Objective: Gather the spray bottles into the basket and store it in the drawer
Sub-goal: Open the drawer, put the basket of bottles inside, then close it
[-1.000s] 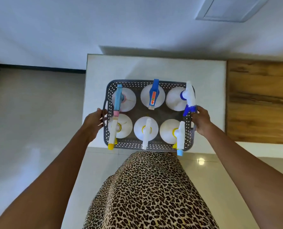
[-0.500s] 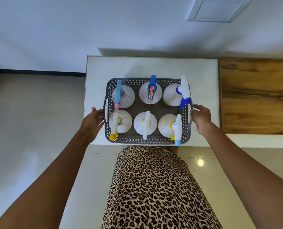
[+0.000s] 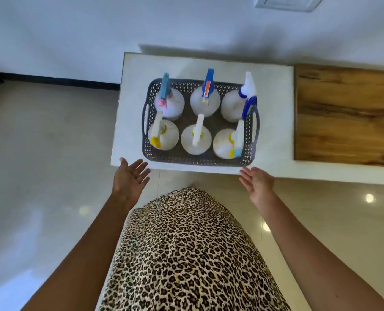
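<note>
Basket (image 3: 200, 159) handling, noted from the fingers outward: left hand (image 3: 130, 176) has its fingers (image 3: 139, 167) spread and released, holding nothing, just off the near left corner of the white counter (image 3: 274, 113); right hand (image 3: 257, 182) likewise has slack fingers (image 3: 245, 173) and is empty, just off the near edge below the basket's right corner. Neither hand touches the basket. It sits flat on the counter, near the front edge, and carries six spray bottles (image 3: 195, 140) upright in two rows of three, trigger heads above the rim. Judgement: the walls are perforated dark plastic, probably somewhat flexible, and the load is likely moderate to heavy if the bottles hold liquid; fill level cannot be read through the blur. Best hold appears to be the two cut-out handles, left handle (image 3: 145, 117) and right handle (image 3: 256, 124), taken together so the basket stays level. A one-sided lift could tip the tall bottles against each other. Smooth plastic may slip in a loose hold. No drawer can be identified in this view; a wooden surface (image 3: 345, 113) adjoins the counter on the right.
</note>
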Action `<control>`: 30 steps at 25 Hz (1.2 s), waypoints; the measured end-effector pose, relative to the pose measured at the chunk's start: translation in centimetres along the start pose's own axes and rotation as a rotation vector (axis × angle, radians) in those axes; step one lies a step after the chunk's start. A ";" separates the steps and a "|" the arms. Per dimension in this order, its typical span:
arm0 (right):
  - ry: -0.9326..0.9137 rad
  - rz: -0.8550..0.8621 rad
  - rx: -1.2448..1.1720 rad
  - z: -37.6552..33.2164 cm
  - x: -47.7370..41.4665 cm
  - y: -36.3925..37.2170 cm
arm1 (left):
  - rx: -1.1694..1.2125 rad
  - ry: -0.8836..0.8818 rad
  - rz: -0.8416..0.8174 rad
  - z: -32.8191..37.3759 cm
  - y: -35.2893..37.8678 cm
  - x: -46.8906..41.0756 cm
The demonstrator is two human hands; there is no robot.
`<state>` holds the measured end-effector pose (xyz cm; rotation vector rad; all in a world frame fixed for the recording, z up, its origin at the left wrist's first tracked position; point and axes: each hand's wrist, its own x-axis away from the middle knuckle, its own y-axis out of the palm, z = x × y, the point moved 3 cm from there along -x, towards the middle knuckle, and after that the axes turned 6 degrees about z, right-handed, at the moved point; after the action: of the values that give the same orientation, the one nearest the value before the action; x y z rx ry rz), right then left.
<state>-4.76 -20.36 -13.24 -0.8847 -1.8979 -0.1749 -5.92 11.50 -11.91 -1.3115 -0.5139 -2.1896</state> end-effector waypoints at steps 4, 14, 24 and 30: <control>0.160 -0.065 -0.207 6.1 0.4 -1.9 | 0.075 -0.077 0.005 -6.3 -1.6 0.6; 0.368 -0.275 -0.387 17.3 -6.7 2.4 | 0.134 -0.186 -0.056 -17.8 -2.4 -8.6; 0.398 -0.366 -0.653 25.3 -24.4 12.5 | 0.305 -0.186 -0.143 -24.6 1.2 -30.0; 0.341 -0.490 -0.855 25.0 -27.2 16.2 | 0.562 -0.121 -0.309 -23.5 3.0 -34.3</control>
<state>-5.94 -10.36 -52.27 -0.8239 -1.6623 -1.4178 -6.94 4.22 -52.95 -1.1047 -1.3419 -1.9779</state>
